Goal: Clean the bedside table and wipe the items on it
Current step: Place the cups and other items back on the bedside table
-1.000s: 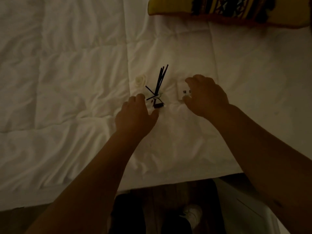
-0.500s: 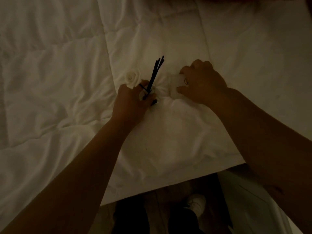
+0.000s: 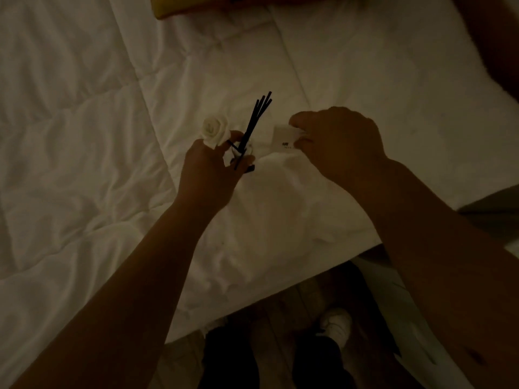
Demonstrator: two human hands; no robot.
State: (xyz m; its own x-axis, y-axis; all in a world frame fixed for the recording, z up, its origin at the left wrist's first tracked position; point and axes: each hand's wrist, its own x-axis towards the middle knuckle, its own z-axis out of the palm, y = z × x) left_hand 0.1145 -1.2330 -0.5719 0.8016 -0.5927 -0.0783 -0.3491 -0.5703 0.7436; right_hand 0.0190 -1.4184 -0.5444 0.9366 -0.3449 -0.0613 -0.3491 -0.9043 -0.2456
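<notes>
The room is dim. My left hand [image 3: 209,172] is closed around a small clear reed diffuser bottle [image 3: 243,151] with several black sticks [image 3: 257,116] fanning up and a white rose [image 3: 214,130] beside them, just above the white bedding. My right hand [image 3: 339,147] pinches a small white card with dark print [image 3: 285,137], held right of the sticks. The bottle's lower part is hidden by my fingers.
A white quilted duvet [image 3: 84,136] covers the bed, its edge running diagonally at lower right. A yellow patterned cushion [image 3: 179,7] lies at the top. Dark trouser legs and a white shoe [image 3: 335,325] stand on the wooden floor below. A pale object [image 3: 407,318] sits at lower right.
My left hand closed on the diffuser and lifted it slightly with the rose. My right hand picked up the white card. The view shifted, bringing the cushion back at the top.
</notes>
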